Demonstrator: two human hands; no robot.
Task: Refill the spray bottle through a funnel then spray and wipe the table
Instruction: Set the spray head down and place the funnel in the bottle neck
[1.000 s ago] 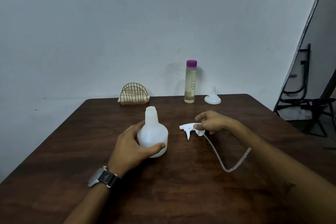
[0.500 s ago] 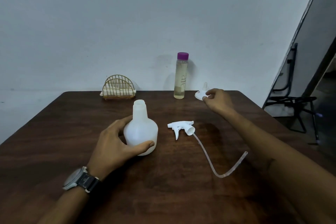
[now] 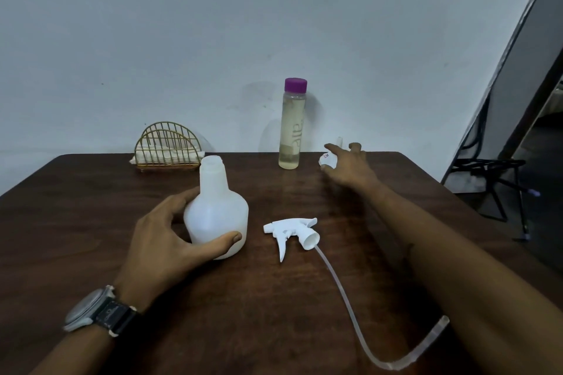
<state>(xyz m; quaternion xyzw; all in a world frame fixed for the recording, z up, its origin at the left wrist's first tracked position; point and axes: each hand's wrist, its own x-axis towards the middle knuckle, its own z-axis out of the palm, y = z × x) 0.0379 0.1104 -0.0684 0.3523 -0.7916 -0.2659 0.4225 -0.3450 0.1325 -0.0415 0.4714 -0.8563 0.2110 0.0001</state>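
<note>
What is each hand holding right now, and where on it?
The left hand grips the spray bottle round its wide lower body. The right hand holds the funnel by its cone.

Left hand wraps the capless white spray bottle, upright on the bench. Trigger head lies just beside it, tube trailing off. Right hand is out back by the purple-capped bottle, pinching the funnel.

Room is dimly lit w/ soft bluish light. Faint shadows are cast on the wall by the tall bottle. Pic edges are bent; right hand is blurred.
</note>
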